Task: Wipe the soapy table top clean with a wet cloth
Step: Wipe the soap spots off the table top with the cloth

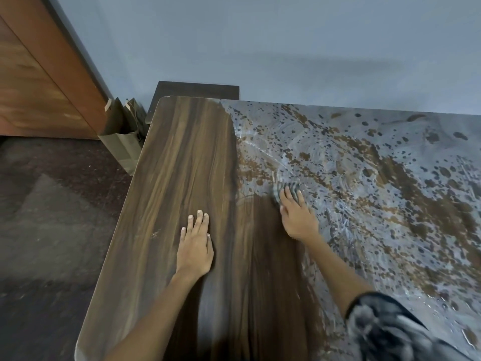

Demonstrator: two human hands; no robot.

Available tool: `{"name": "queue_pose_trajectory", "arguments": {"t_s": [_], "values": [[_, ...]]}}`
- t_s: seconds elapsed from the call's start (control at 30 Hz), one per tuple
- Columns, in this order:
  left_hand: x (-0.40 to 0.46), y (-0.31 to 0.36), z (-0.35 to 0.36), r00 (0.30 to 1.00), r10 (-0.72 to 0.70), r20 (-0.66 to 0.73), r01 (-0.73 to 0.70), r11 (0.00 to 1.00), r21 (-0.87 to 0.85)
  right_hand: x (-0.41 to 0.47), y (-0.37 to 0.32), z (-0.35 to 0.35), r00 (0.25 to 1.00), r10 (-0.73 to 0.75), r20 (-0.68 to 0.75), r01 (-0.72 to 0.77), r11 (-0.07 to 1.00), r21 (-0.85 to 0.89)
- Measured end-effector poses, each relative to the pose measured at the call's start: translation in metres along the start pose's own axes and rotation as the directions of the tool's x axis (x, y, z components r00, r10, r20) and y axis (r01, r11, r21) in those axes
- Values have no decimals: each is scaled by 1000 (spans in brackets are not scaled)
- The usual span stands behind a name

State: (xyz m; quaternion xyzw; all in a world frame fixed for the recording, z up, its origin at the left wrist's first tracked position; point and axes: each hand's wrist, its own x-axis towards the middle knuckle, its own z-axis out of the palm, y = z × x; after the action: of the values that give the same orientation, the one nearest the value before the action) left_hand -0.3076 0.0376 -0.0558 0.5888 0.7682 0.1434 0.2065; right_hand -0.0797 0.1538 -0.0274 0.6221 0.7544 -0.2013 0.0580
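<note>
Cloth under my right hand, at the edge of the soap film.

It sits mid-desk, bunched under my fingers, which press it flat rather than curl round it, right where bare wood meets the suds. My left hand rests released, palm down, on the cleaned left part of the desk. I judge the best stroke is long and overlapping, working rightward and far, keeping even pressure and refolding the cloth once loaded, so soap is lifted, not smeared back.
</note>
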Motion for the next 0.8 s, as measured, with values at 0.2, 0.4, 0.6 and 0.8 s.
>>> {"name": "queue_pose_trajectory", "arguments": {"t_s": [0.2, 0.4, 0.6, 0.8], "values": [[6, 4, -4, 1000, -12, 15, 11, 1000, 16, 6, -86, 25, 965, -260, -45, 260, 965, 14], [29, 0, -5, 1000, 20, 10, -21, 999, 27, -71, -47, 38, 925, -381, 10, 381, 925, -9], [64, 5, -7, 1000, 22, 21, -23, 999, 46, 20, 0, 1, 993, -105, -51, 103, 994, -37], [90, 11, -9, 999, 31, 10, -32, 998, 48, 90, -65, -8, 994, -87, -66, 87, 996, -2]]}}
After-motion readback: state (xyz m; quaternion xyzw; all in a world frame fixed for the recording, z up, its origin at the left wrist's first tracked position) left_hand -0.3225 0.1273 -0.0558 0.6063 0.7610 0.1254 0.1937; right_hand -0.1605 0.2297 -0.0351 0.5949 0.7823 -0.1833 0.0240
